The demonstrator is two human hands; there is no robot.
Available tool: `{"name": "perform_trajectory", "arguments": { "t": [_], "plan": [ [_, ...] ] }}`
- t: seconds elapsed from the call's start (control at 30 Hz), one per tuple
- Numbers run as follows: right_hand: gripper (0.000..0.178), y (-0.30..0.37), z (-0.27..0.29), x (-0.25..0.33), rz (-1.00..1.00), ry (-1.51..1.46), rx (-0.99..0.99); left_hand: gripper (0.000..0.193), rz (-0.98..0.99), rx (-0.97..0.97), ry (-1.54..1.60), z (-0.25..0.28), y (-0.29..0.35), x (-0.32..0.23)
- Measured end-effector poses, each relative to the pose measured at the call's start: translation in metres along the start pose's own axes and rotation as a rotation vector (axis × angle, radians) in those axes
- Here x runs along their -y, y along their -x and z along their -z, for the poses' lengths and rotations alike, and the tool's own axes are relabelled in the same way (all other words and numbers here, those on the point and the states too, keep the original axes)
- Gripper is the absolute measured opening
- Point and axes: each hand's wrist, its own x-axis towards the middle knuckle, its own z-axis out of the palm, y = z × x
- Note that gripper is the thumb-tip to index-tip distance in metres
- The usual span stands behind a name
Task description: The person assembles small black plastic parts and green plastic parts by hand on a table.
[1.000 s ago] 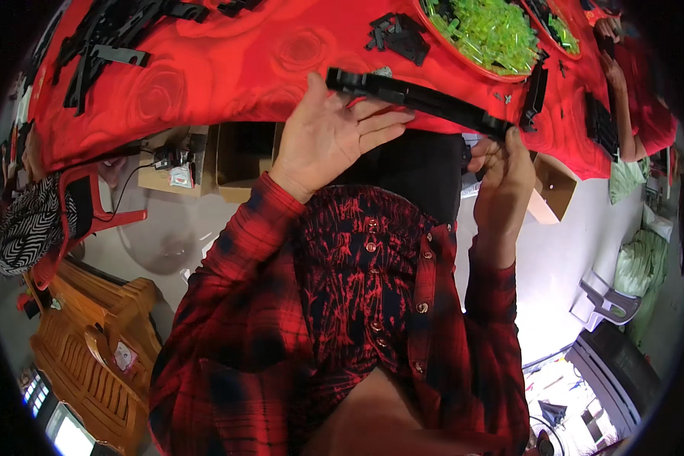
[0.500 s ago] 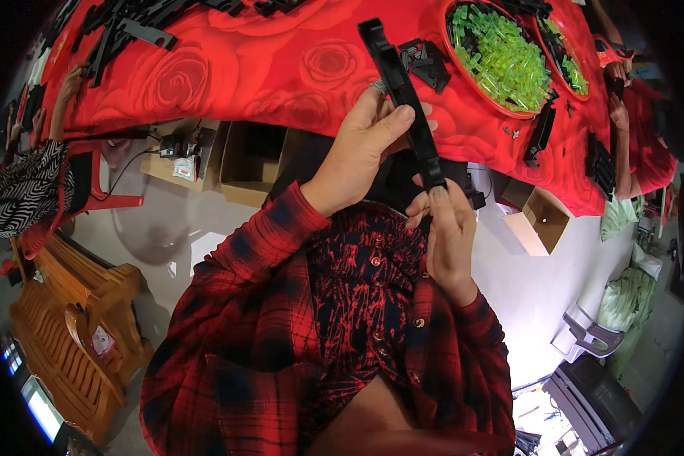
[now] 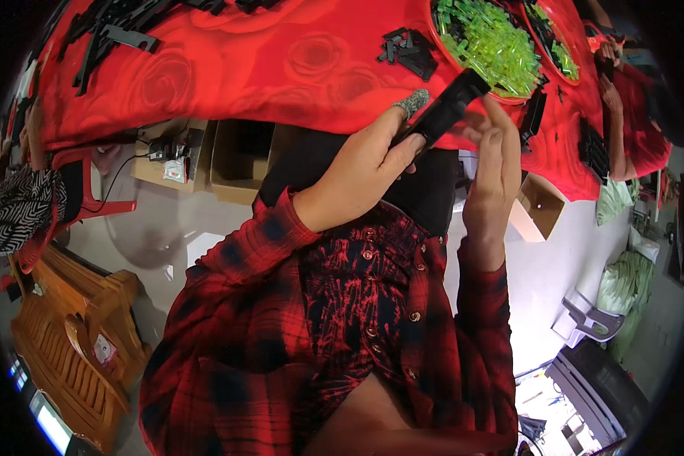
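A long black plastic part (image 3: 442, 114) is gripped between the thumb and fingers of my left hand (image 3: 365, 163). A grey cover sits on one finger of that hand. The part tilts up to the right, and its upper end hides some of a red basket (image 3: 438, 36) of yellow-green translucent tubes (image 3: 494, 49). Beside the upper end is my right hand (image 3: 494, 163), fingers stretched out and apart, their tips blurred. Nothing shows in its grasp. A small pile of black plastic pieces (image 3: 410, 55) lies on the red cloth beyond the part.
The table has a red rose-patterned cloth (image 3: 228, 83). Black parts (image 3: 121, 38) are heaped at the far left. A second basket (image 3: 558, 53) and more black parts (image 3: 596, 152) are at the right, near another person's arm (image 3: 615, 129). Cardboard boxes (image 3: 235, 186) stand below the table edge.
The black part has swung round so its upper end points right. My right hand has left its lower end and moved up beside the upper end.
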Motion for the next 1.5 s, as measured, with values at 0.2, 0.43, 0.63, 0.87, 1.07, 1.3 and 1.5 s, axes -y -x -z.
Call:
{"name": "perform_trajectory", "arguments": {
  "t": [0.2,0.43,0.63,0.87,1.07,1.3,1.5],
  "plan": [
    [0.038,-0.017,-0.011,0.008,0.081,-0.206,0.043,0.053,0.0,0.013,-0.009,-0.008,0.003,0.0],
    [0.042,-0.013,-0.013,-0.001,0.1,-0.106,0.041,0.031,0.089,-0.023,0.226,-0.008,0.0,0.011],
    [0.031,-0.003,-0.022,0.007,0.076,-0.094,-0.006,0.022,0.186,-0.042,0.21,-0.009,0.003,0.011],
    [0.033,0.012,-0.019,0.003,0.314,0.219,-0.026,0.024,0.121,-0.067,0.422,-0.018,0.011,0.022],
    [0.025,0.019,-0.021,0.0,0.353,0.257,-0.087,0.036,0.04,-0.058,0.402,-0.021,0.013,0.028],
    [0.027,-0.018,-0.021,-0.007,0.13,0.194,-0.064,0.031,0.22,0.142,0.547,-0.009,-0.002,0.02],
    [0.047,-0.032,-0.009,-0.025,-0.061,-0.012,0.012,0.062,0.277,0.27,0.655,0.002,0.002,0.013]
  ]
}}
